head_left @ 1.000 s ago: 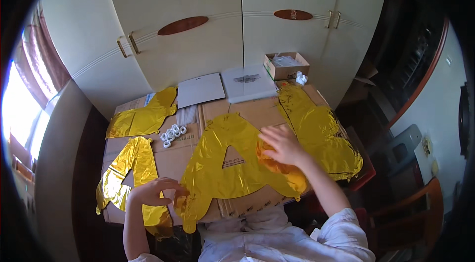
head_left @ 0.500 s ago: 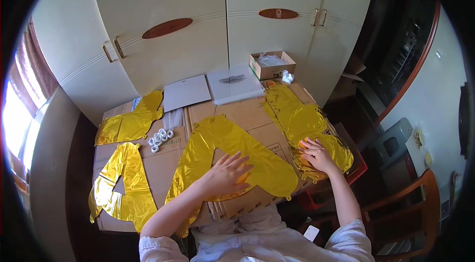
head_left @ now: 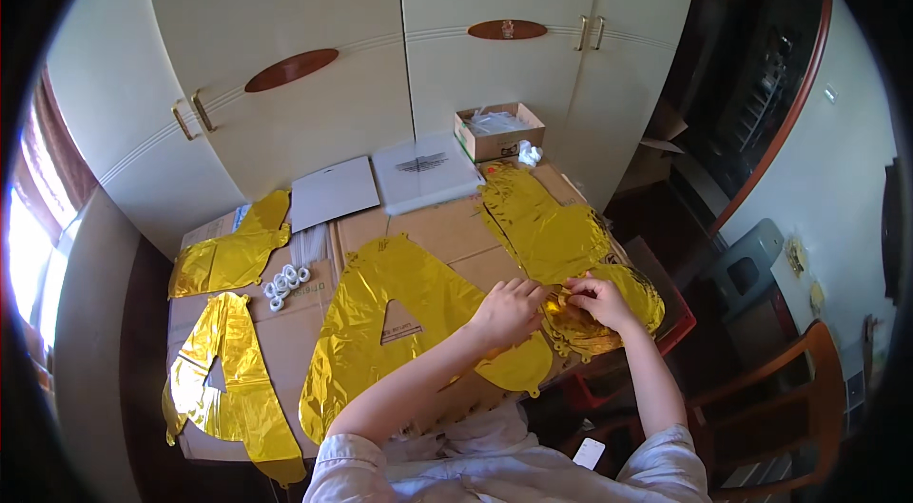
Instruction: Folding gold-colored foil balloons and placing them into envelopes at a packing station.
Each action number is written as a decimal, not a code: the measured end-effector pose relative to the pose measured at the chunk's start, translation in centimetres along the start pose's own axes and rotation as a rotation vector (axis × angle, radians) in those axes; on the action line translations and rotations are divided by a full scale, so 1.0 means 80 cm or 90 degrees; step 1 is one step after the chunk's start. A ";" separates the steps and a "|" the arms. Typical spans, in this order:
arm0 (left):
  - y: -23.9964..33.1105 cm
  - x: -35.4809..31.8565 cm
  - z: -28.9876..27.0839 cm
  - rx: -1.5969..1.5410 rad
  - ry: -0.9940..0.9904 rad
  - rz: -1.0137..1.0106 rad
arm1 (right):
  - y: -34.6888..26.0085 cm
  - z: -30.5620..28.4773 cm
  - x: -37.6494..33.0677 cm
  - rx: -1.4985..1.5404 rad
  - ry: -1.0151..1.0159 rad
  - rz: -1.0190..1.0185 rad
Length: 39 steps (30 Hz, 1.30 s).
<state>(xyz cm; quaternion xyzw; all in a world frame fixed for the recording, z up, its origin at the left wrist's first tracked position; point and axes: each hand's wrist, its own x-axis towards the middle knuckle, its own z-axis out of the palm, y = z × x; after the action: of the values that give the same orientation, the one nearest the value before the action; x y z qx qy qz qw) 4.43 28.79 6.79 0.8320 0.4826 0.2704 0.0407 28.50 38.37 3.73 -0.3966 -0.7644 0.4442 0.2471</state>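
Note:
A flat gold foil balloon shaped like a letter [head_left: 380, 313] lies across the brown cardboard surface [head_left: 437, 232] in front of me. To its right sits a pile of crumpled gold foil balloons [head_left: 571, 246]. My left hand [head_left: 507, 311] reaches across the letter balloon to the near end of that pile. My right hand [head_left: 597, 301] rests on the same spot, and both hands pinch the gold foil there.
Another gold letter balloon [head_left: 223, 379] and a folded gold one [head_left: 228, 251] lie at the left, with several small white tape rolls [head_left: 283, 282] between. Two white flat packets [head_left: 380, 182] and an open cardboard box [head_left: 499, 130] sit at the back by white cupboard doors. A wooden chair [head_left: 789, 398] stands right.
My left hand has crossed from the far left balloon over the big letter balloon to the right pile, joining my right hand. The view has shifted right.

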 end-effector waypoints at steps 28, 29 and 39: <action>-0.017 0.005 0.026 0.028 0.051 0.118 | 0.008 -0.018 0.006 0.150 0.085 0.034; -0.020 0.008 0.028 0.026 0.076 0.140 | 0.011 -0.027 0.013 0.180 0.094 0.028; -0.024 0.030 0.044 0.100 -0.024 0.120 | -0.052 -0.135 0.106 -0.001 0.258 -0.143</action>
<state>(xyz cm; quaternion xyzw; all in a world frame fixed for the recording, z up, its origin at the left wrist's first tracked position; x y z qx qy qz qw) 5.60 32.45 4.12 0.8793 0.4212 0.2184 -0.0413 30.04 49.37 12.78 -0.3903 -0.7387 0.3248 0.4433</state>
